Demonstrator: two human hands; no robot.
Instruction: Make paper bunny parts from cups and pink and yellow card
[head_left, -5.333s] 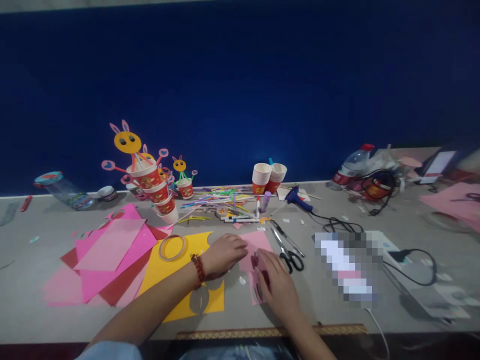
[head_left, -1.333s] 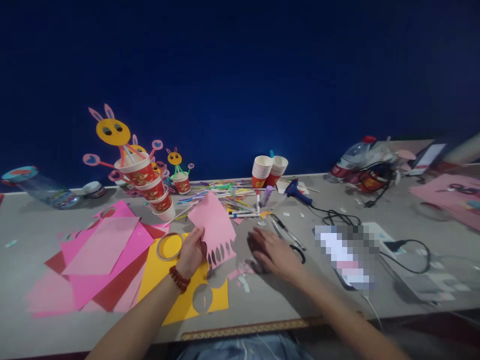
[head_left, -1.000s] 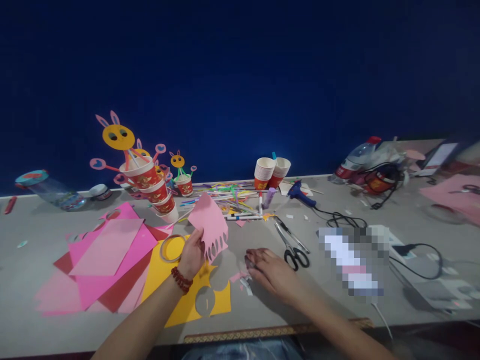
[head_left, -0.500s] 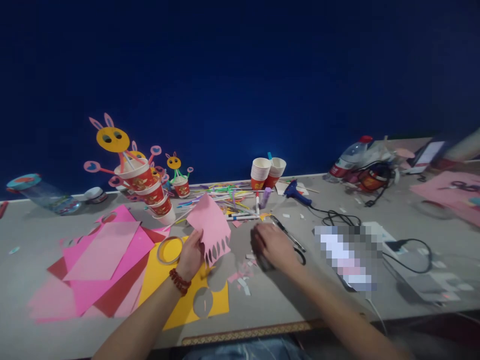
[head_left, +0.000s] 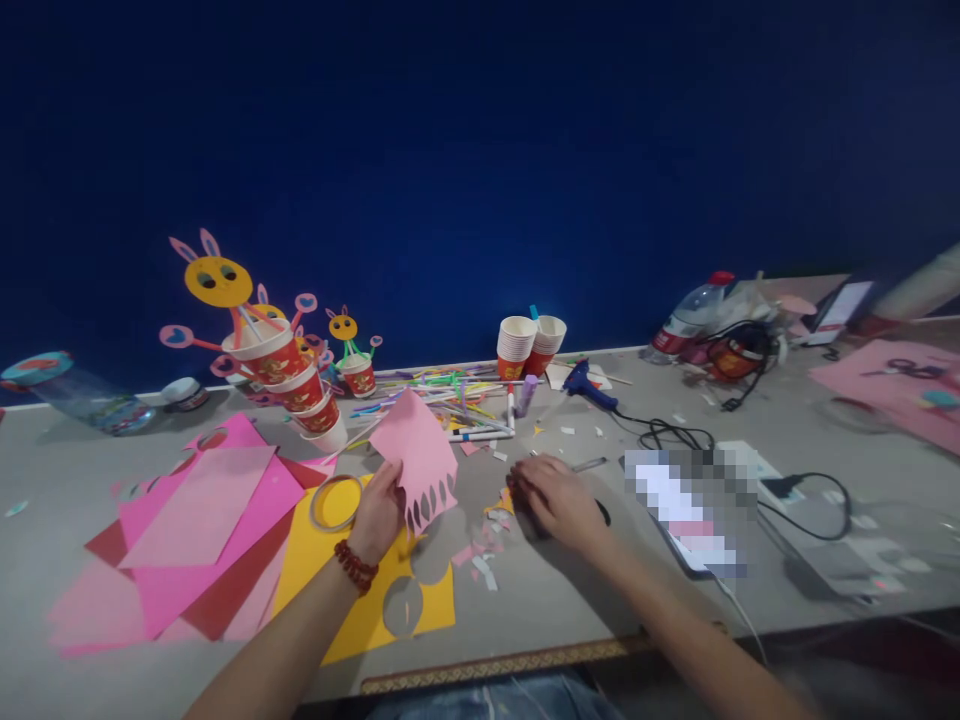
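My left hand (head_left: 377, 510), with a beaded bracelet on the wrist, pinches the edge of a pink paper sheet (head_left: 416, 450). Slits and petal-shaped holes run along the sheet's lower edge. Low over the table, my right hand (head_left: 553, 500) has its fingers pointing left and downward, slightly apart. Yellow and pink paper scraps (head_left: 498, 508) lie at its fingertips. Behind that hand a slim pen-like tool (head_left: 589, 464) shows only in part. A black loop (head_left: 603, 512) peeks out beside the wrist. The space under the palm is hidden.
Coloured sheets (head_left: 202, 510) and a yellow sheet with round holes (head_left: 352, 610) lie left, a tape roll (head_left: 335, 503) on top. Decorated cups (head_left: 266, 355), sticks (head_left: 442, 395), stacked cups (head_left: 516, 348), a blue glue gun (head_left: 589, 387), a bottle (head_left: 686, 320) and phone (head_left: 686, 520) stand or lie around.
My right hand has shifted slightly down, and a small heap of yellow and pink scraps now lies at its fingertips. The pen-like tool is turned and mostly covered. My left hand keeps its pink sheet.
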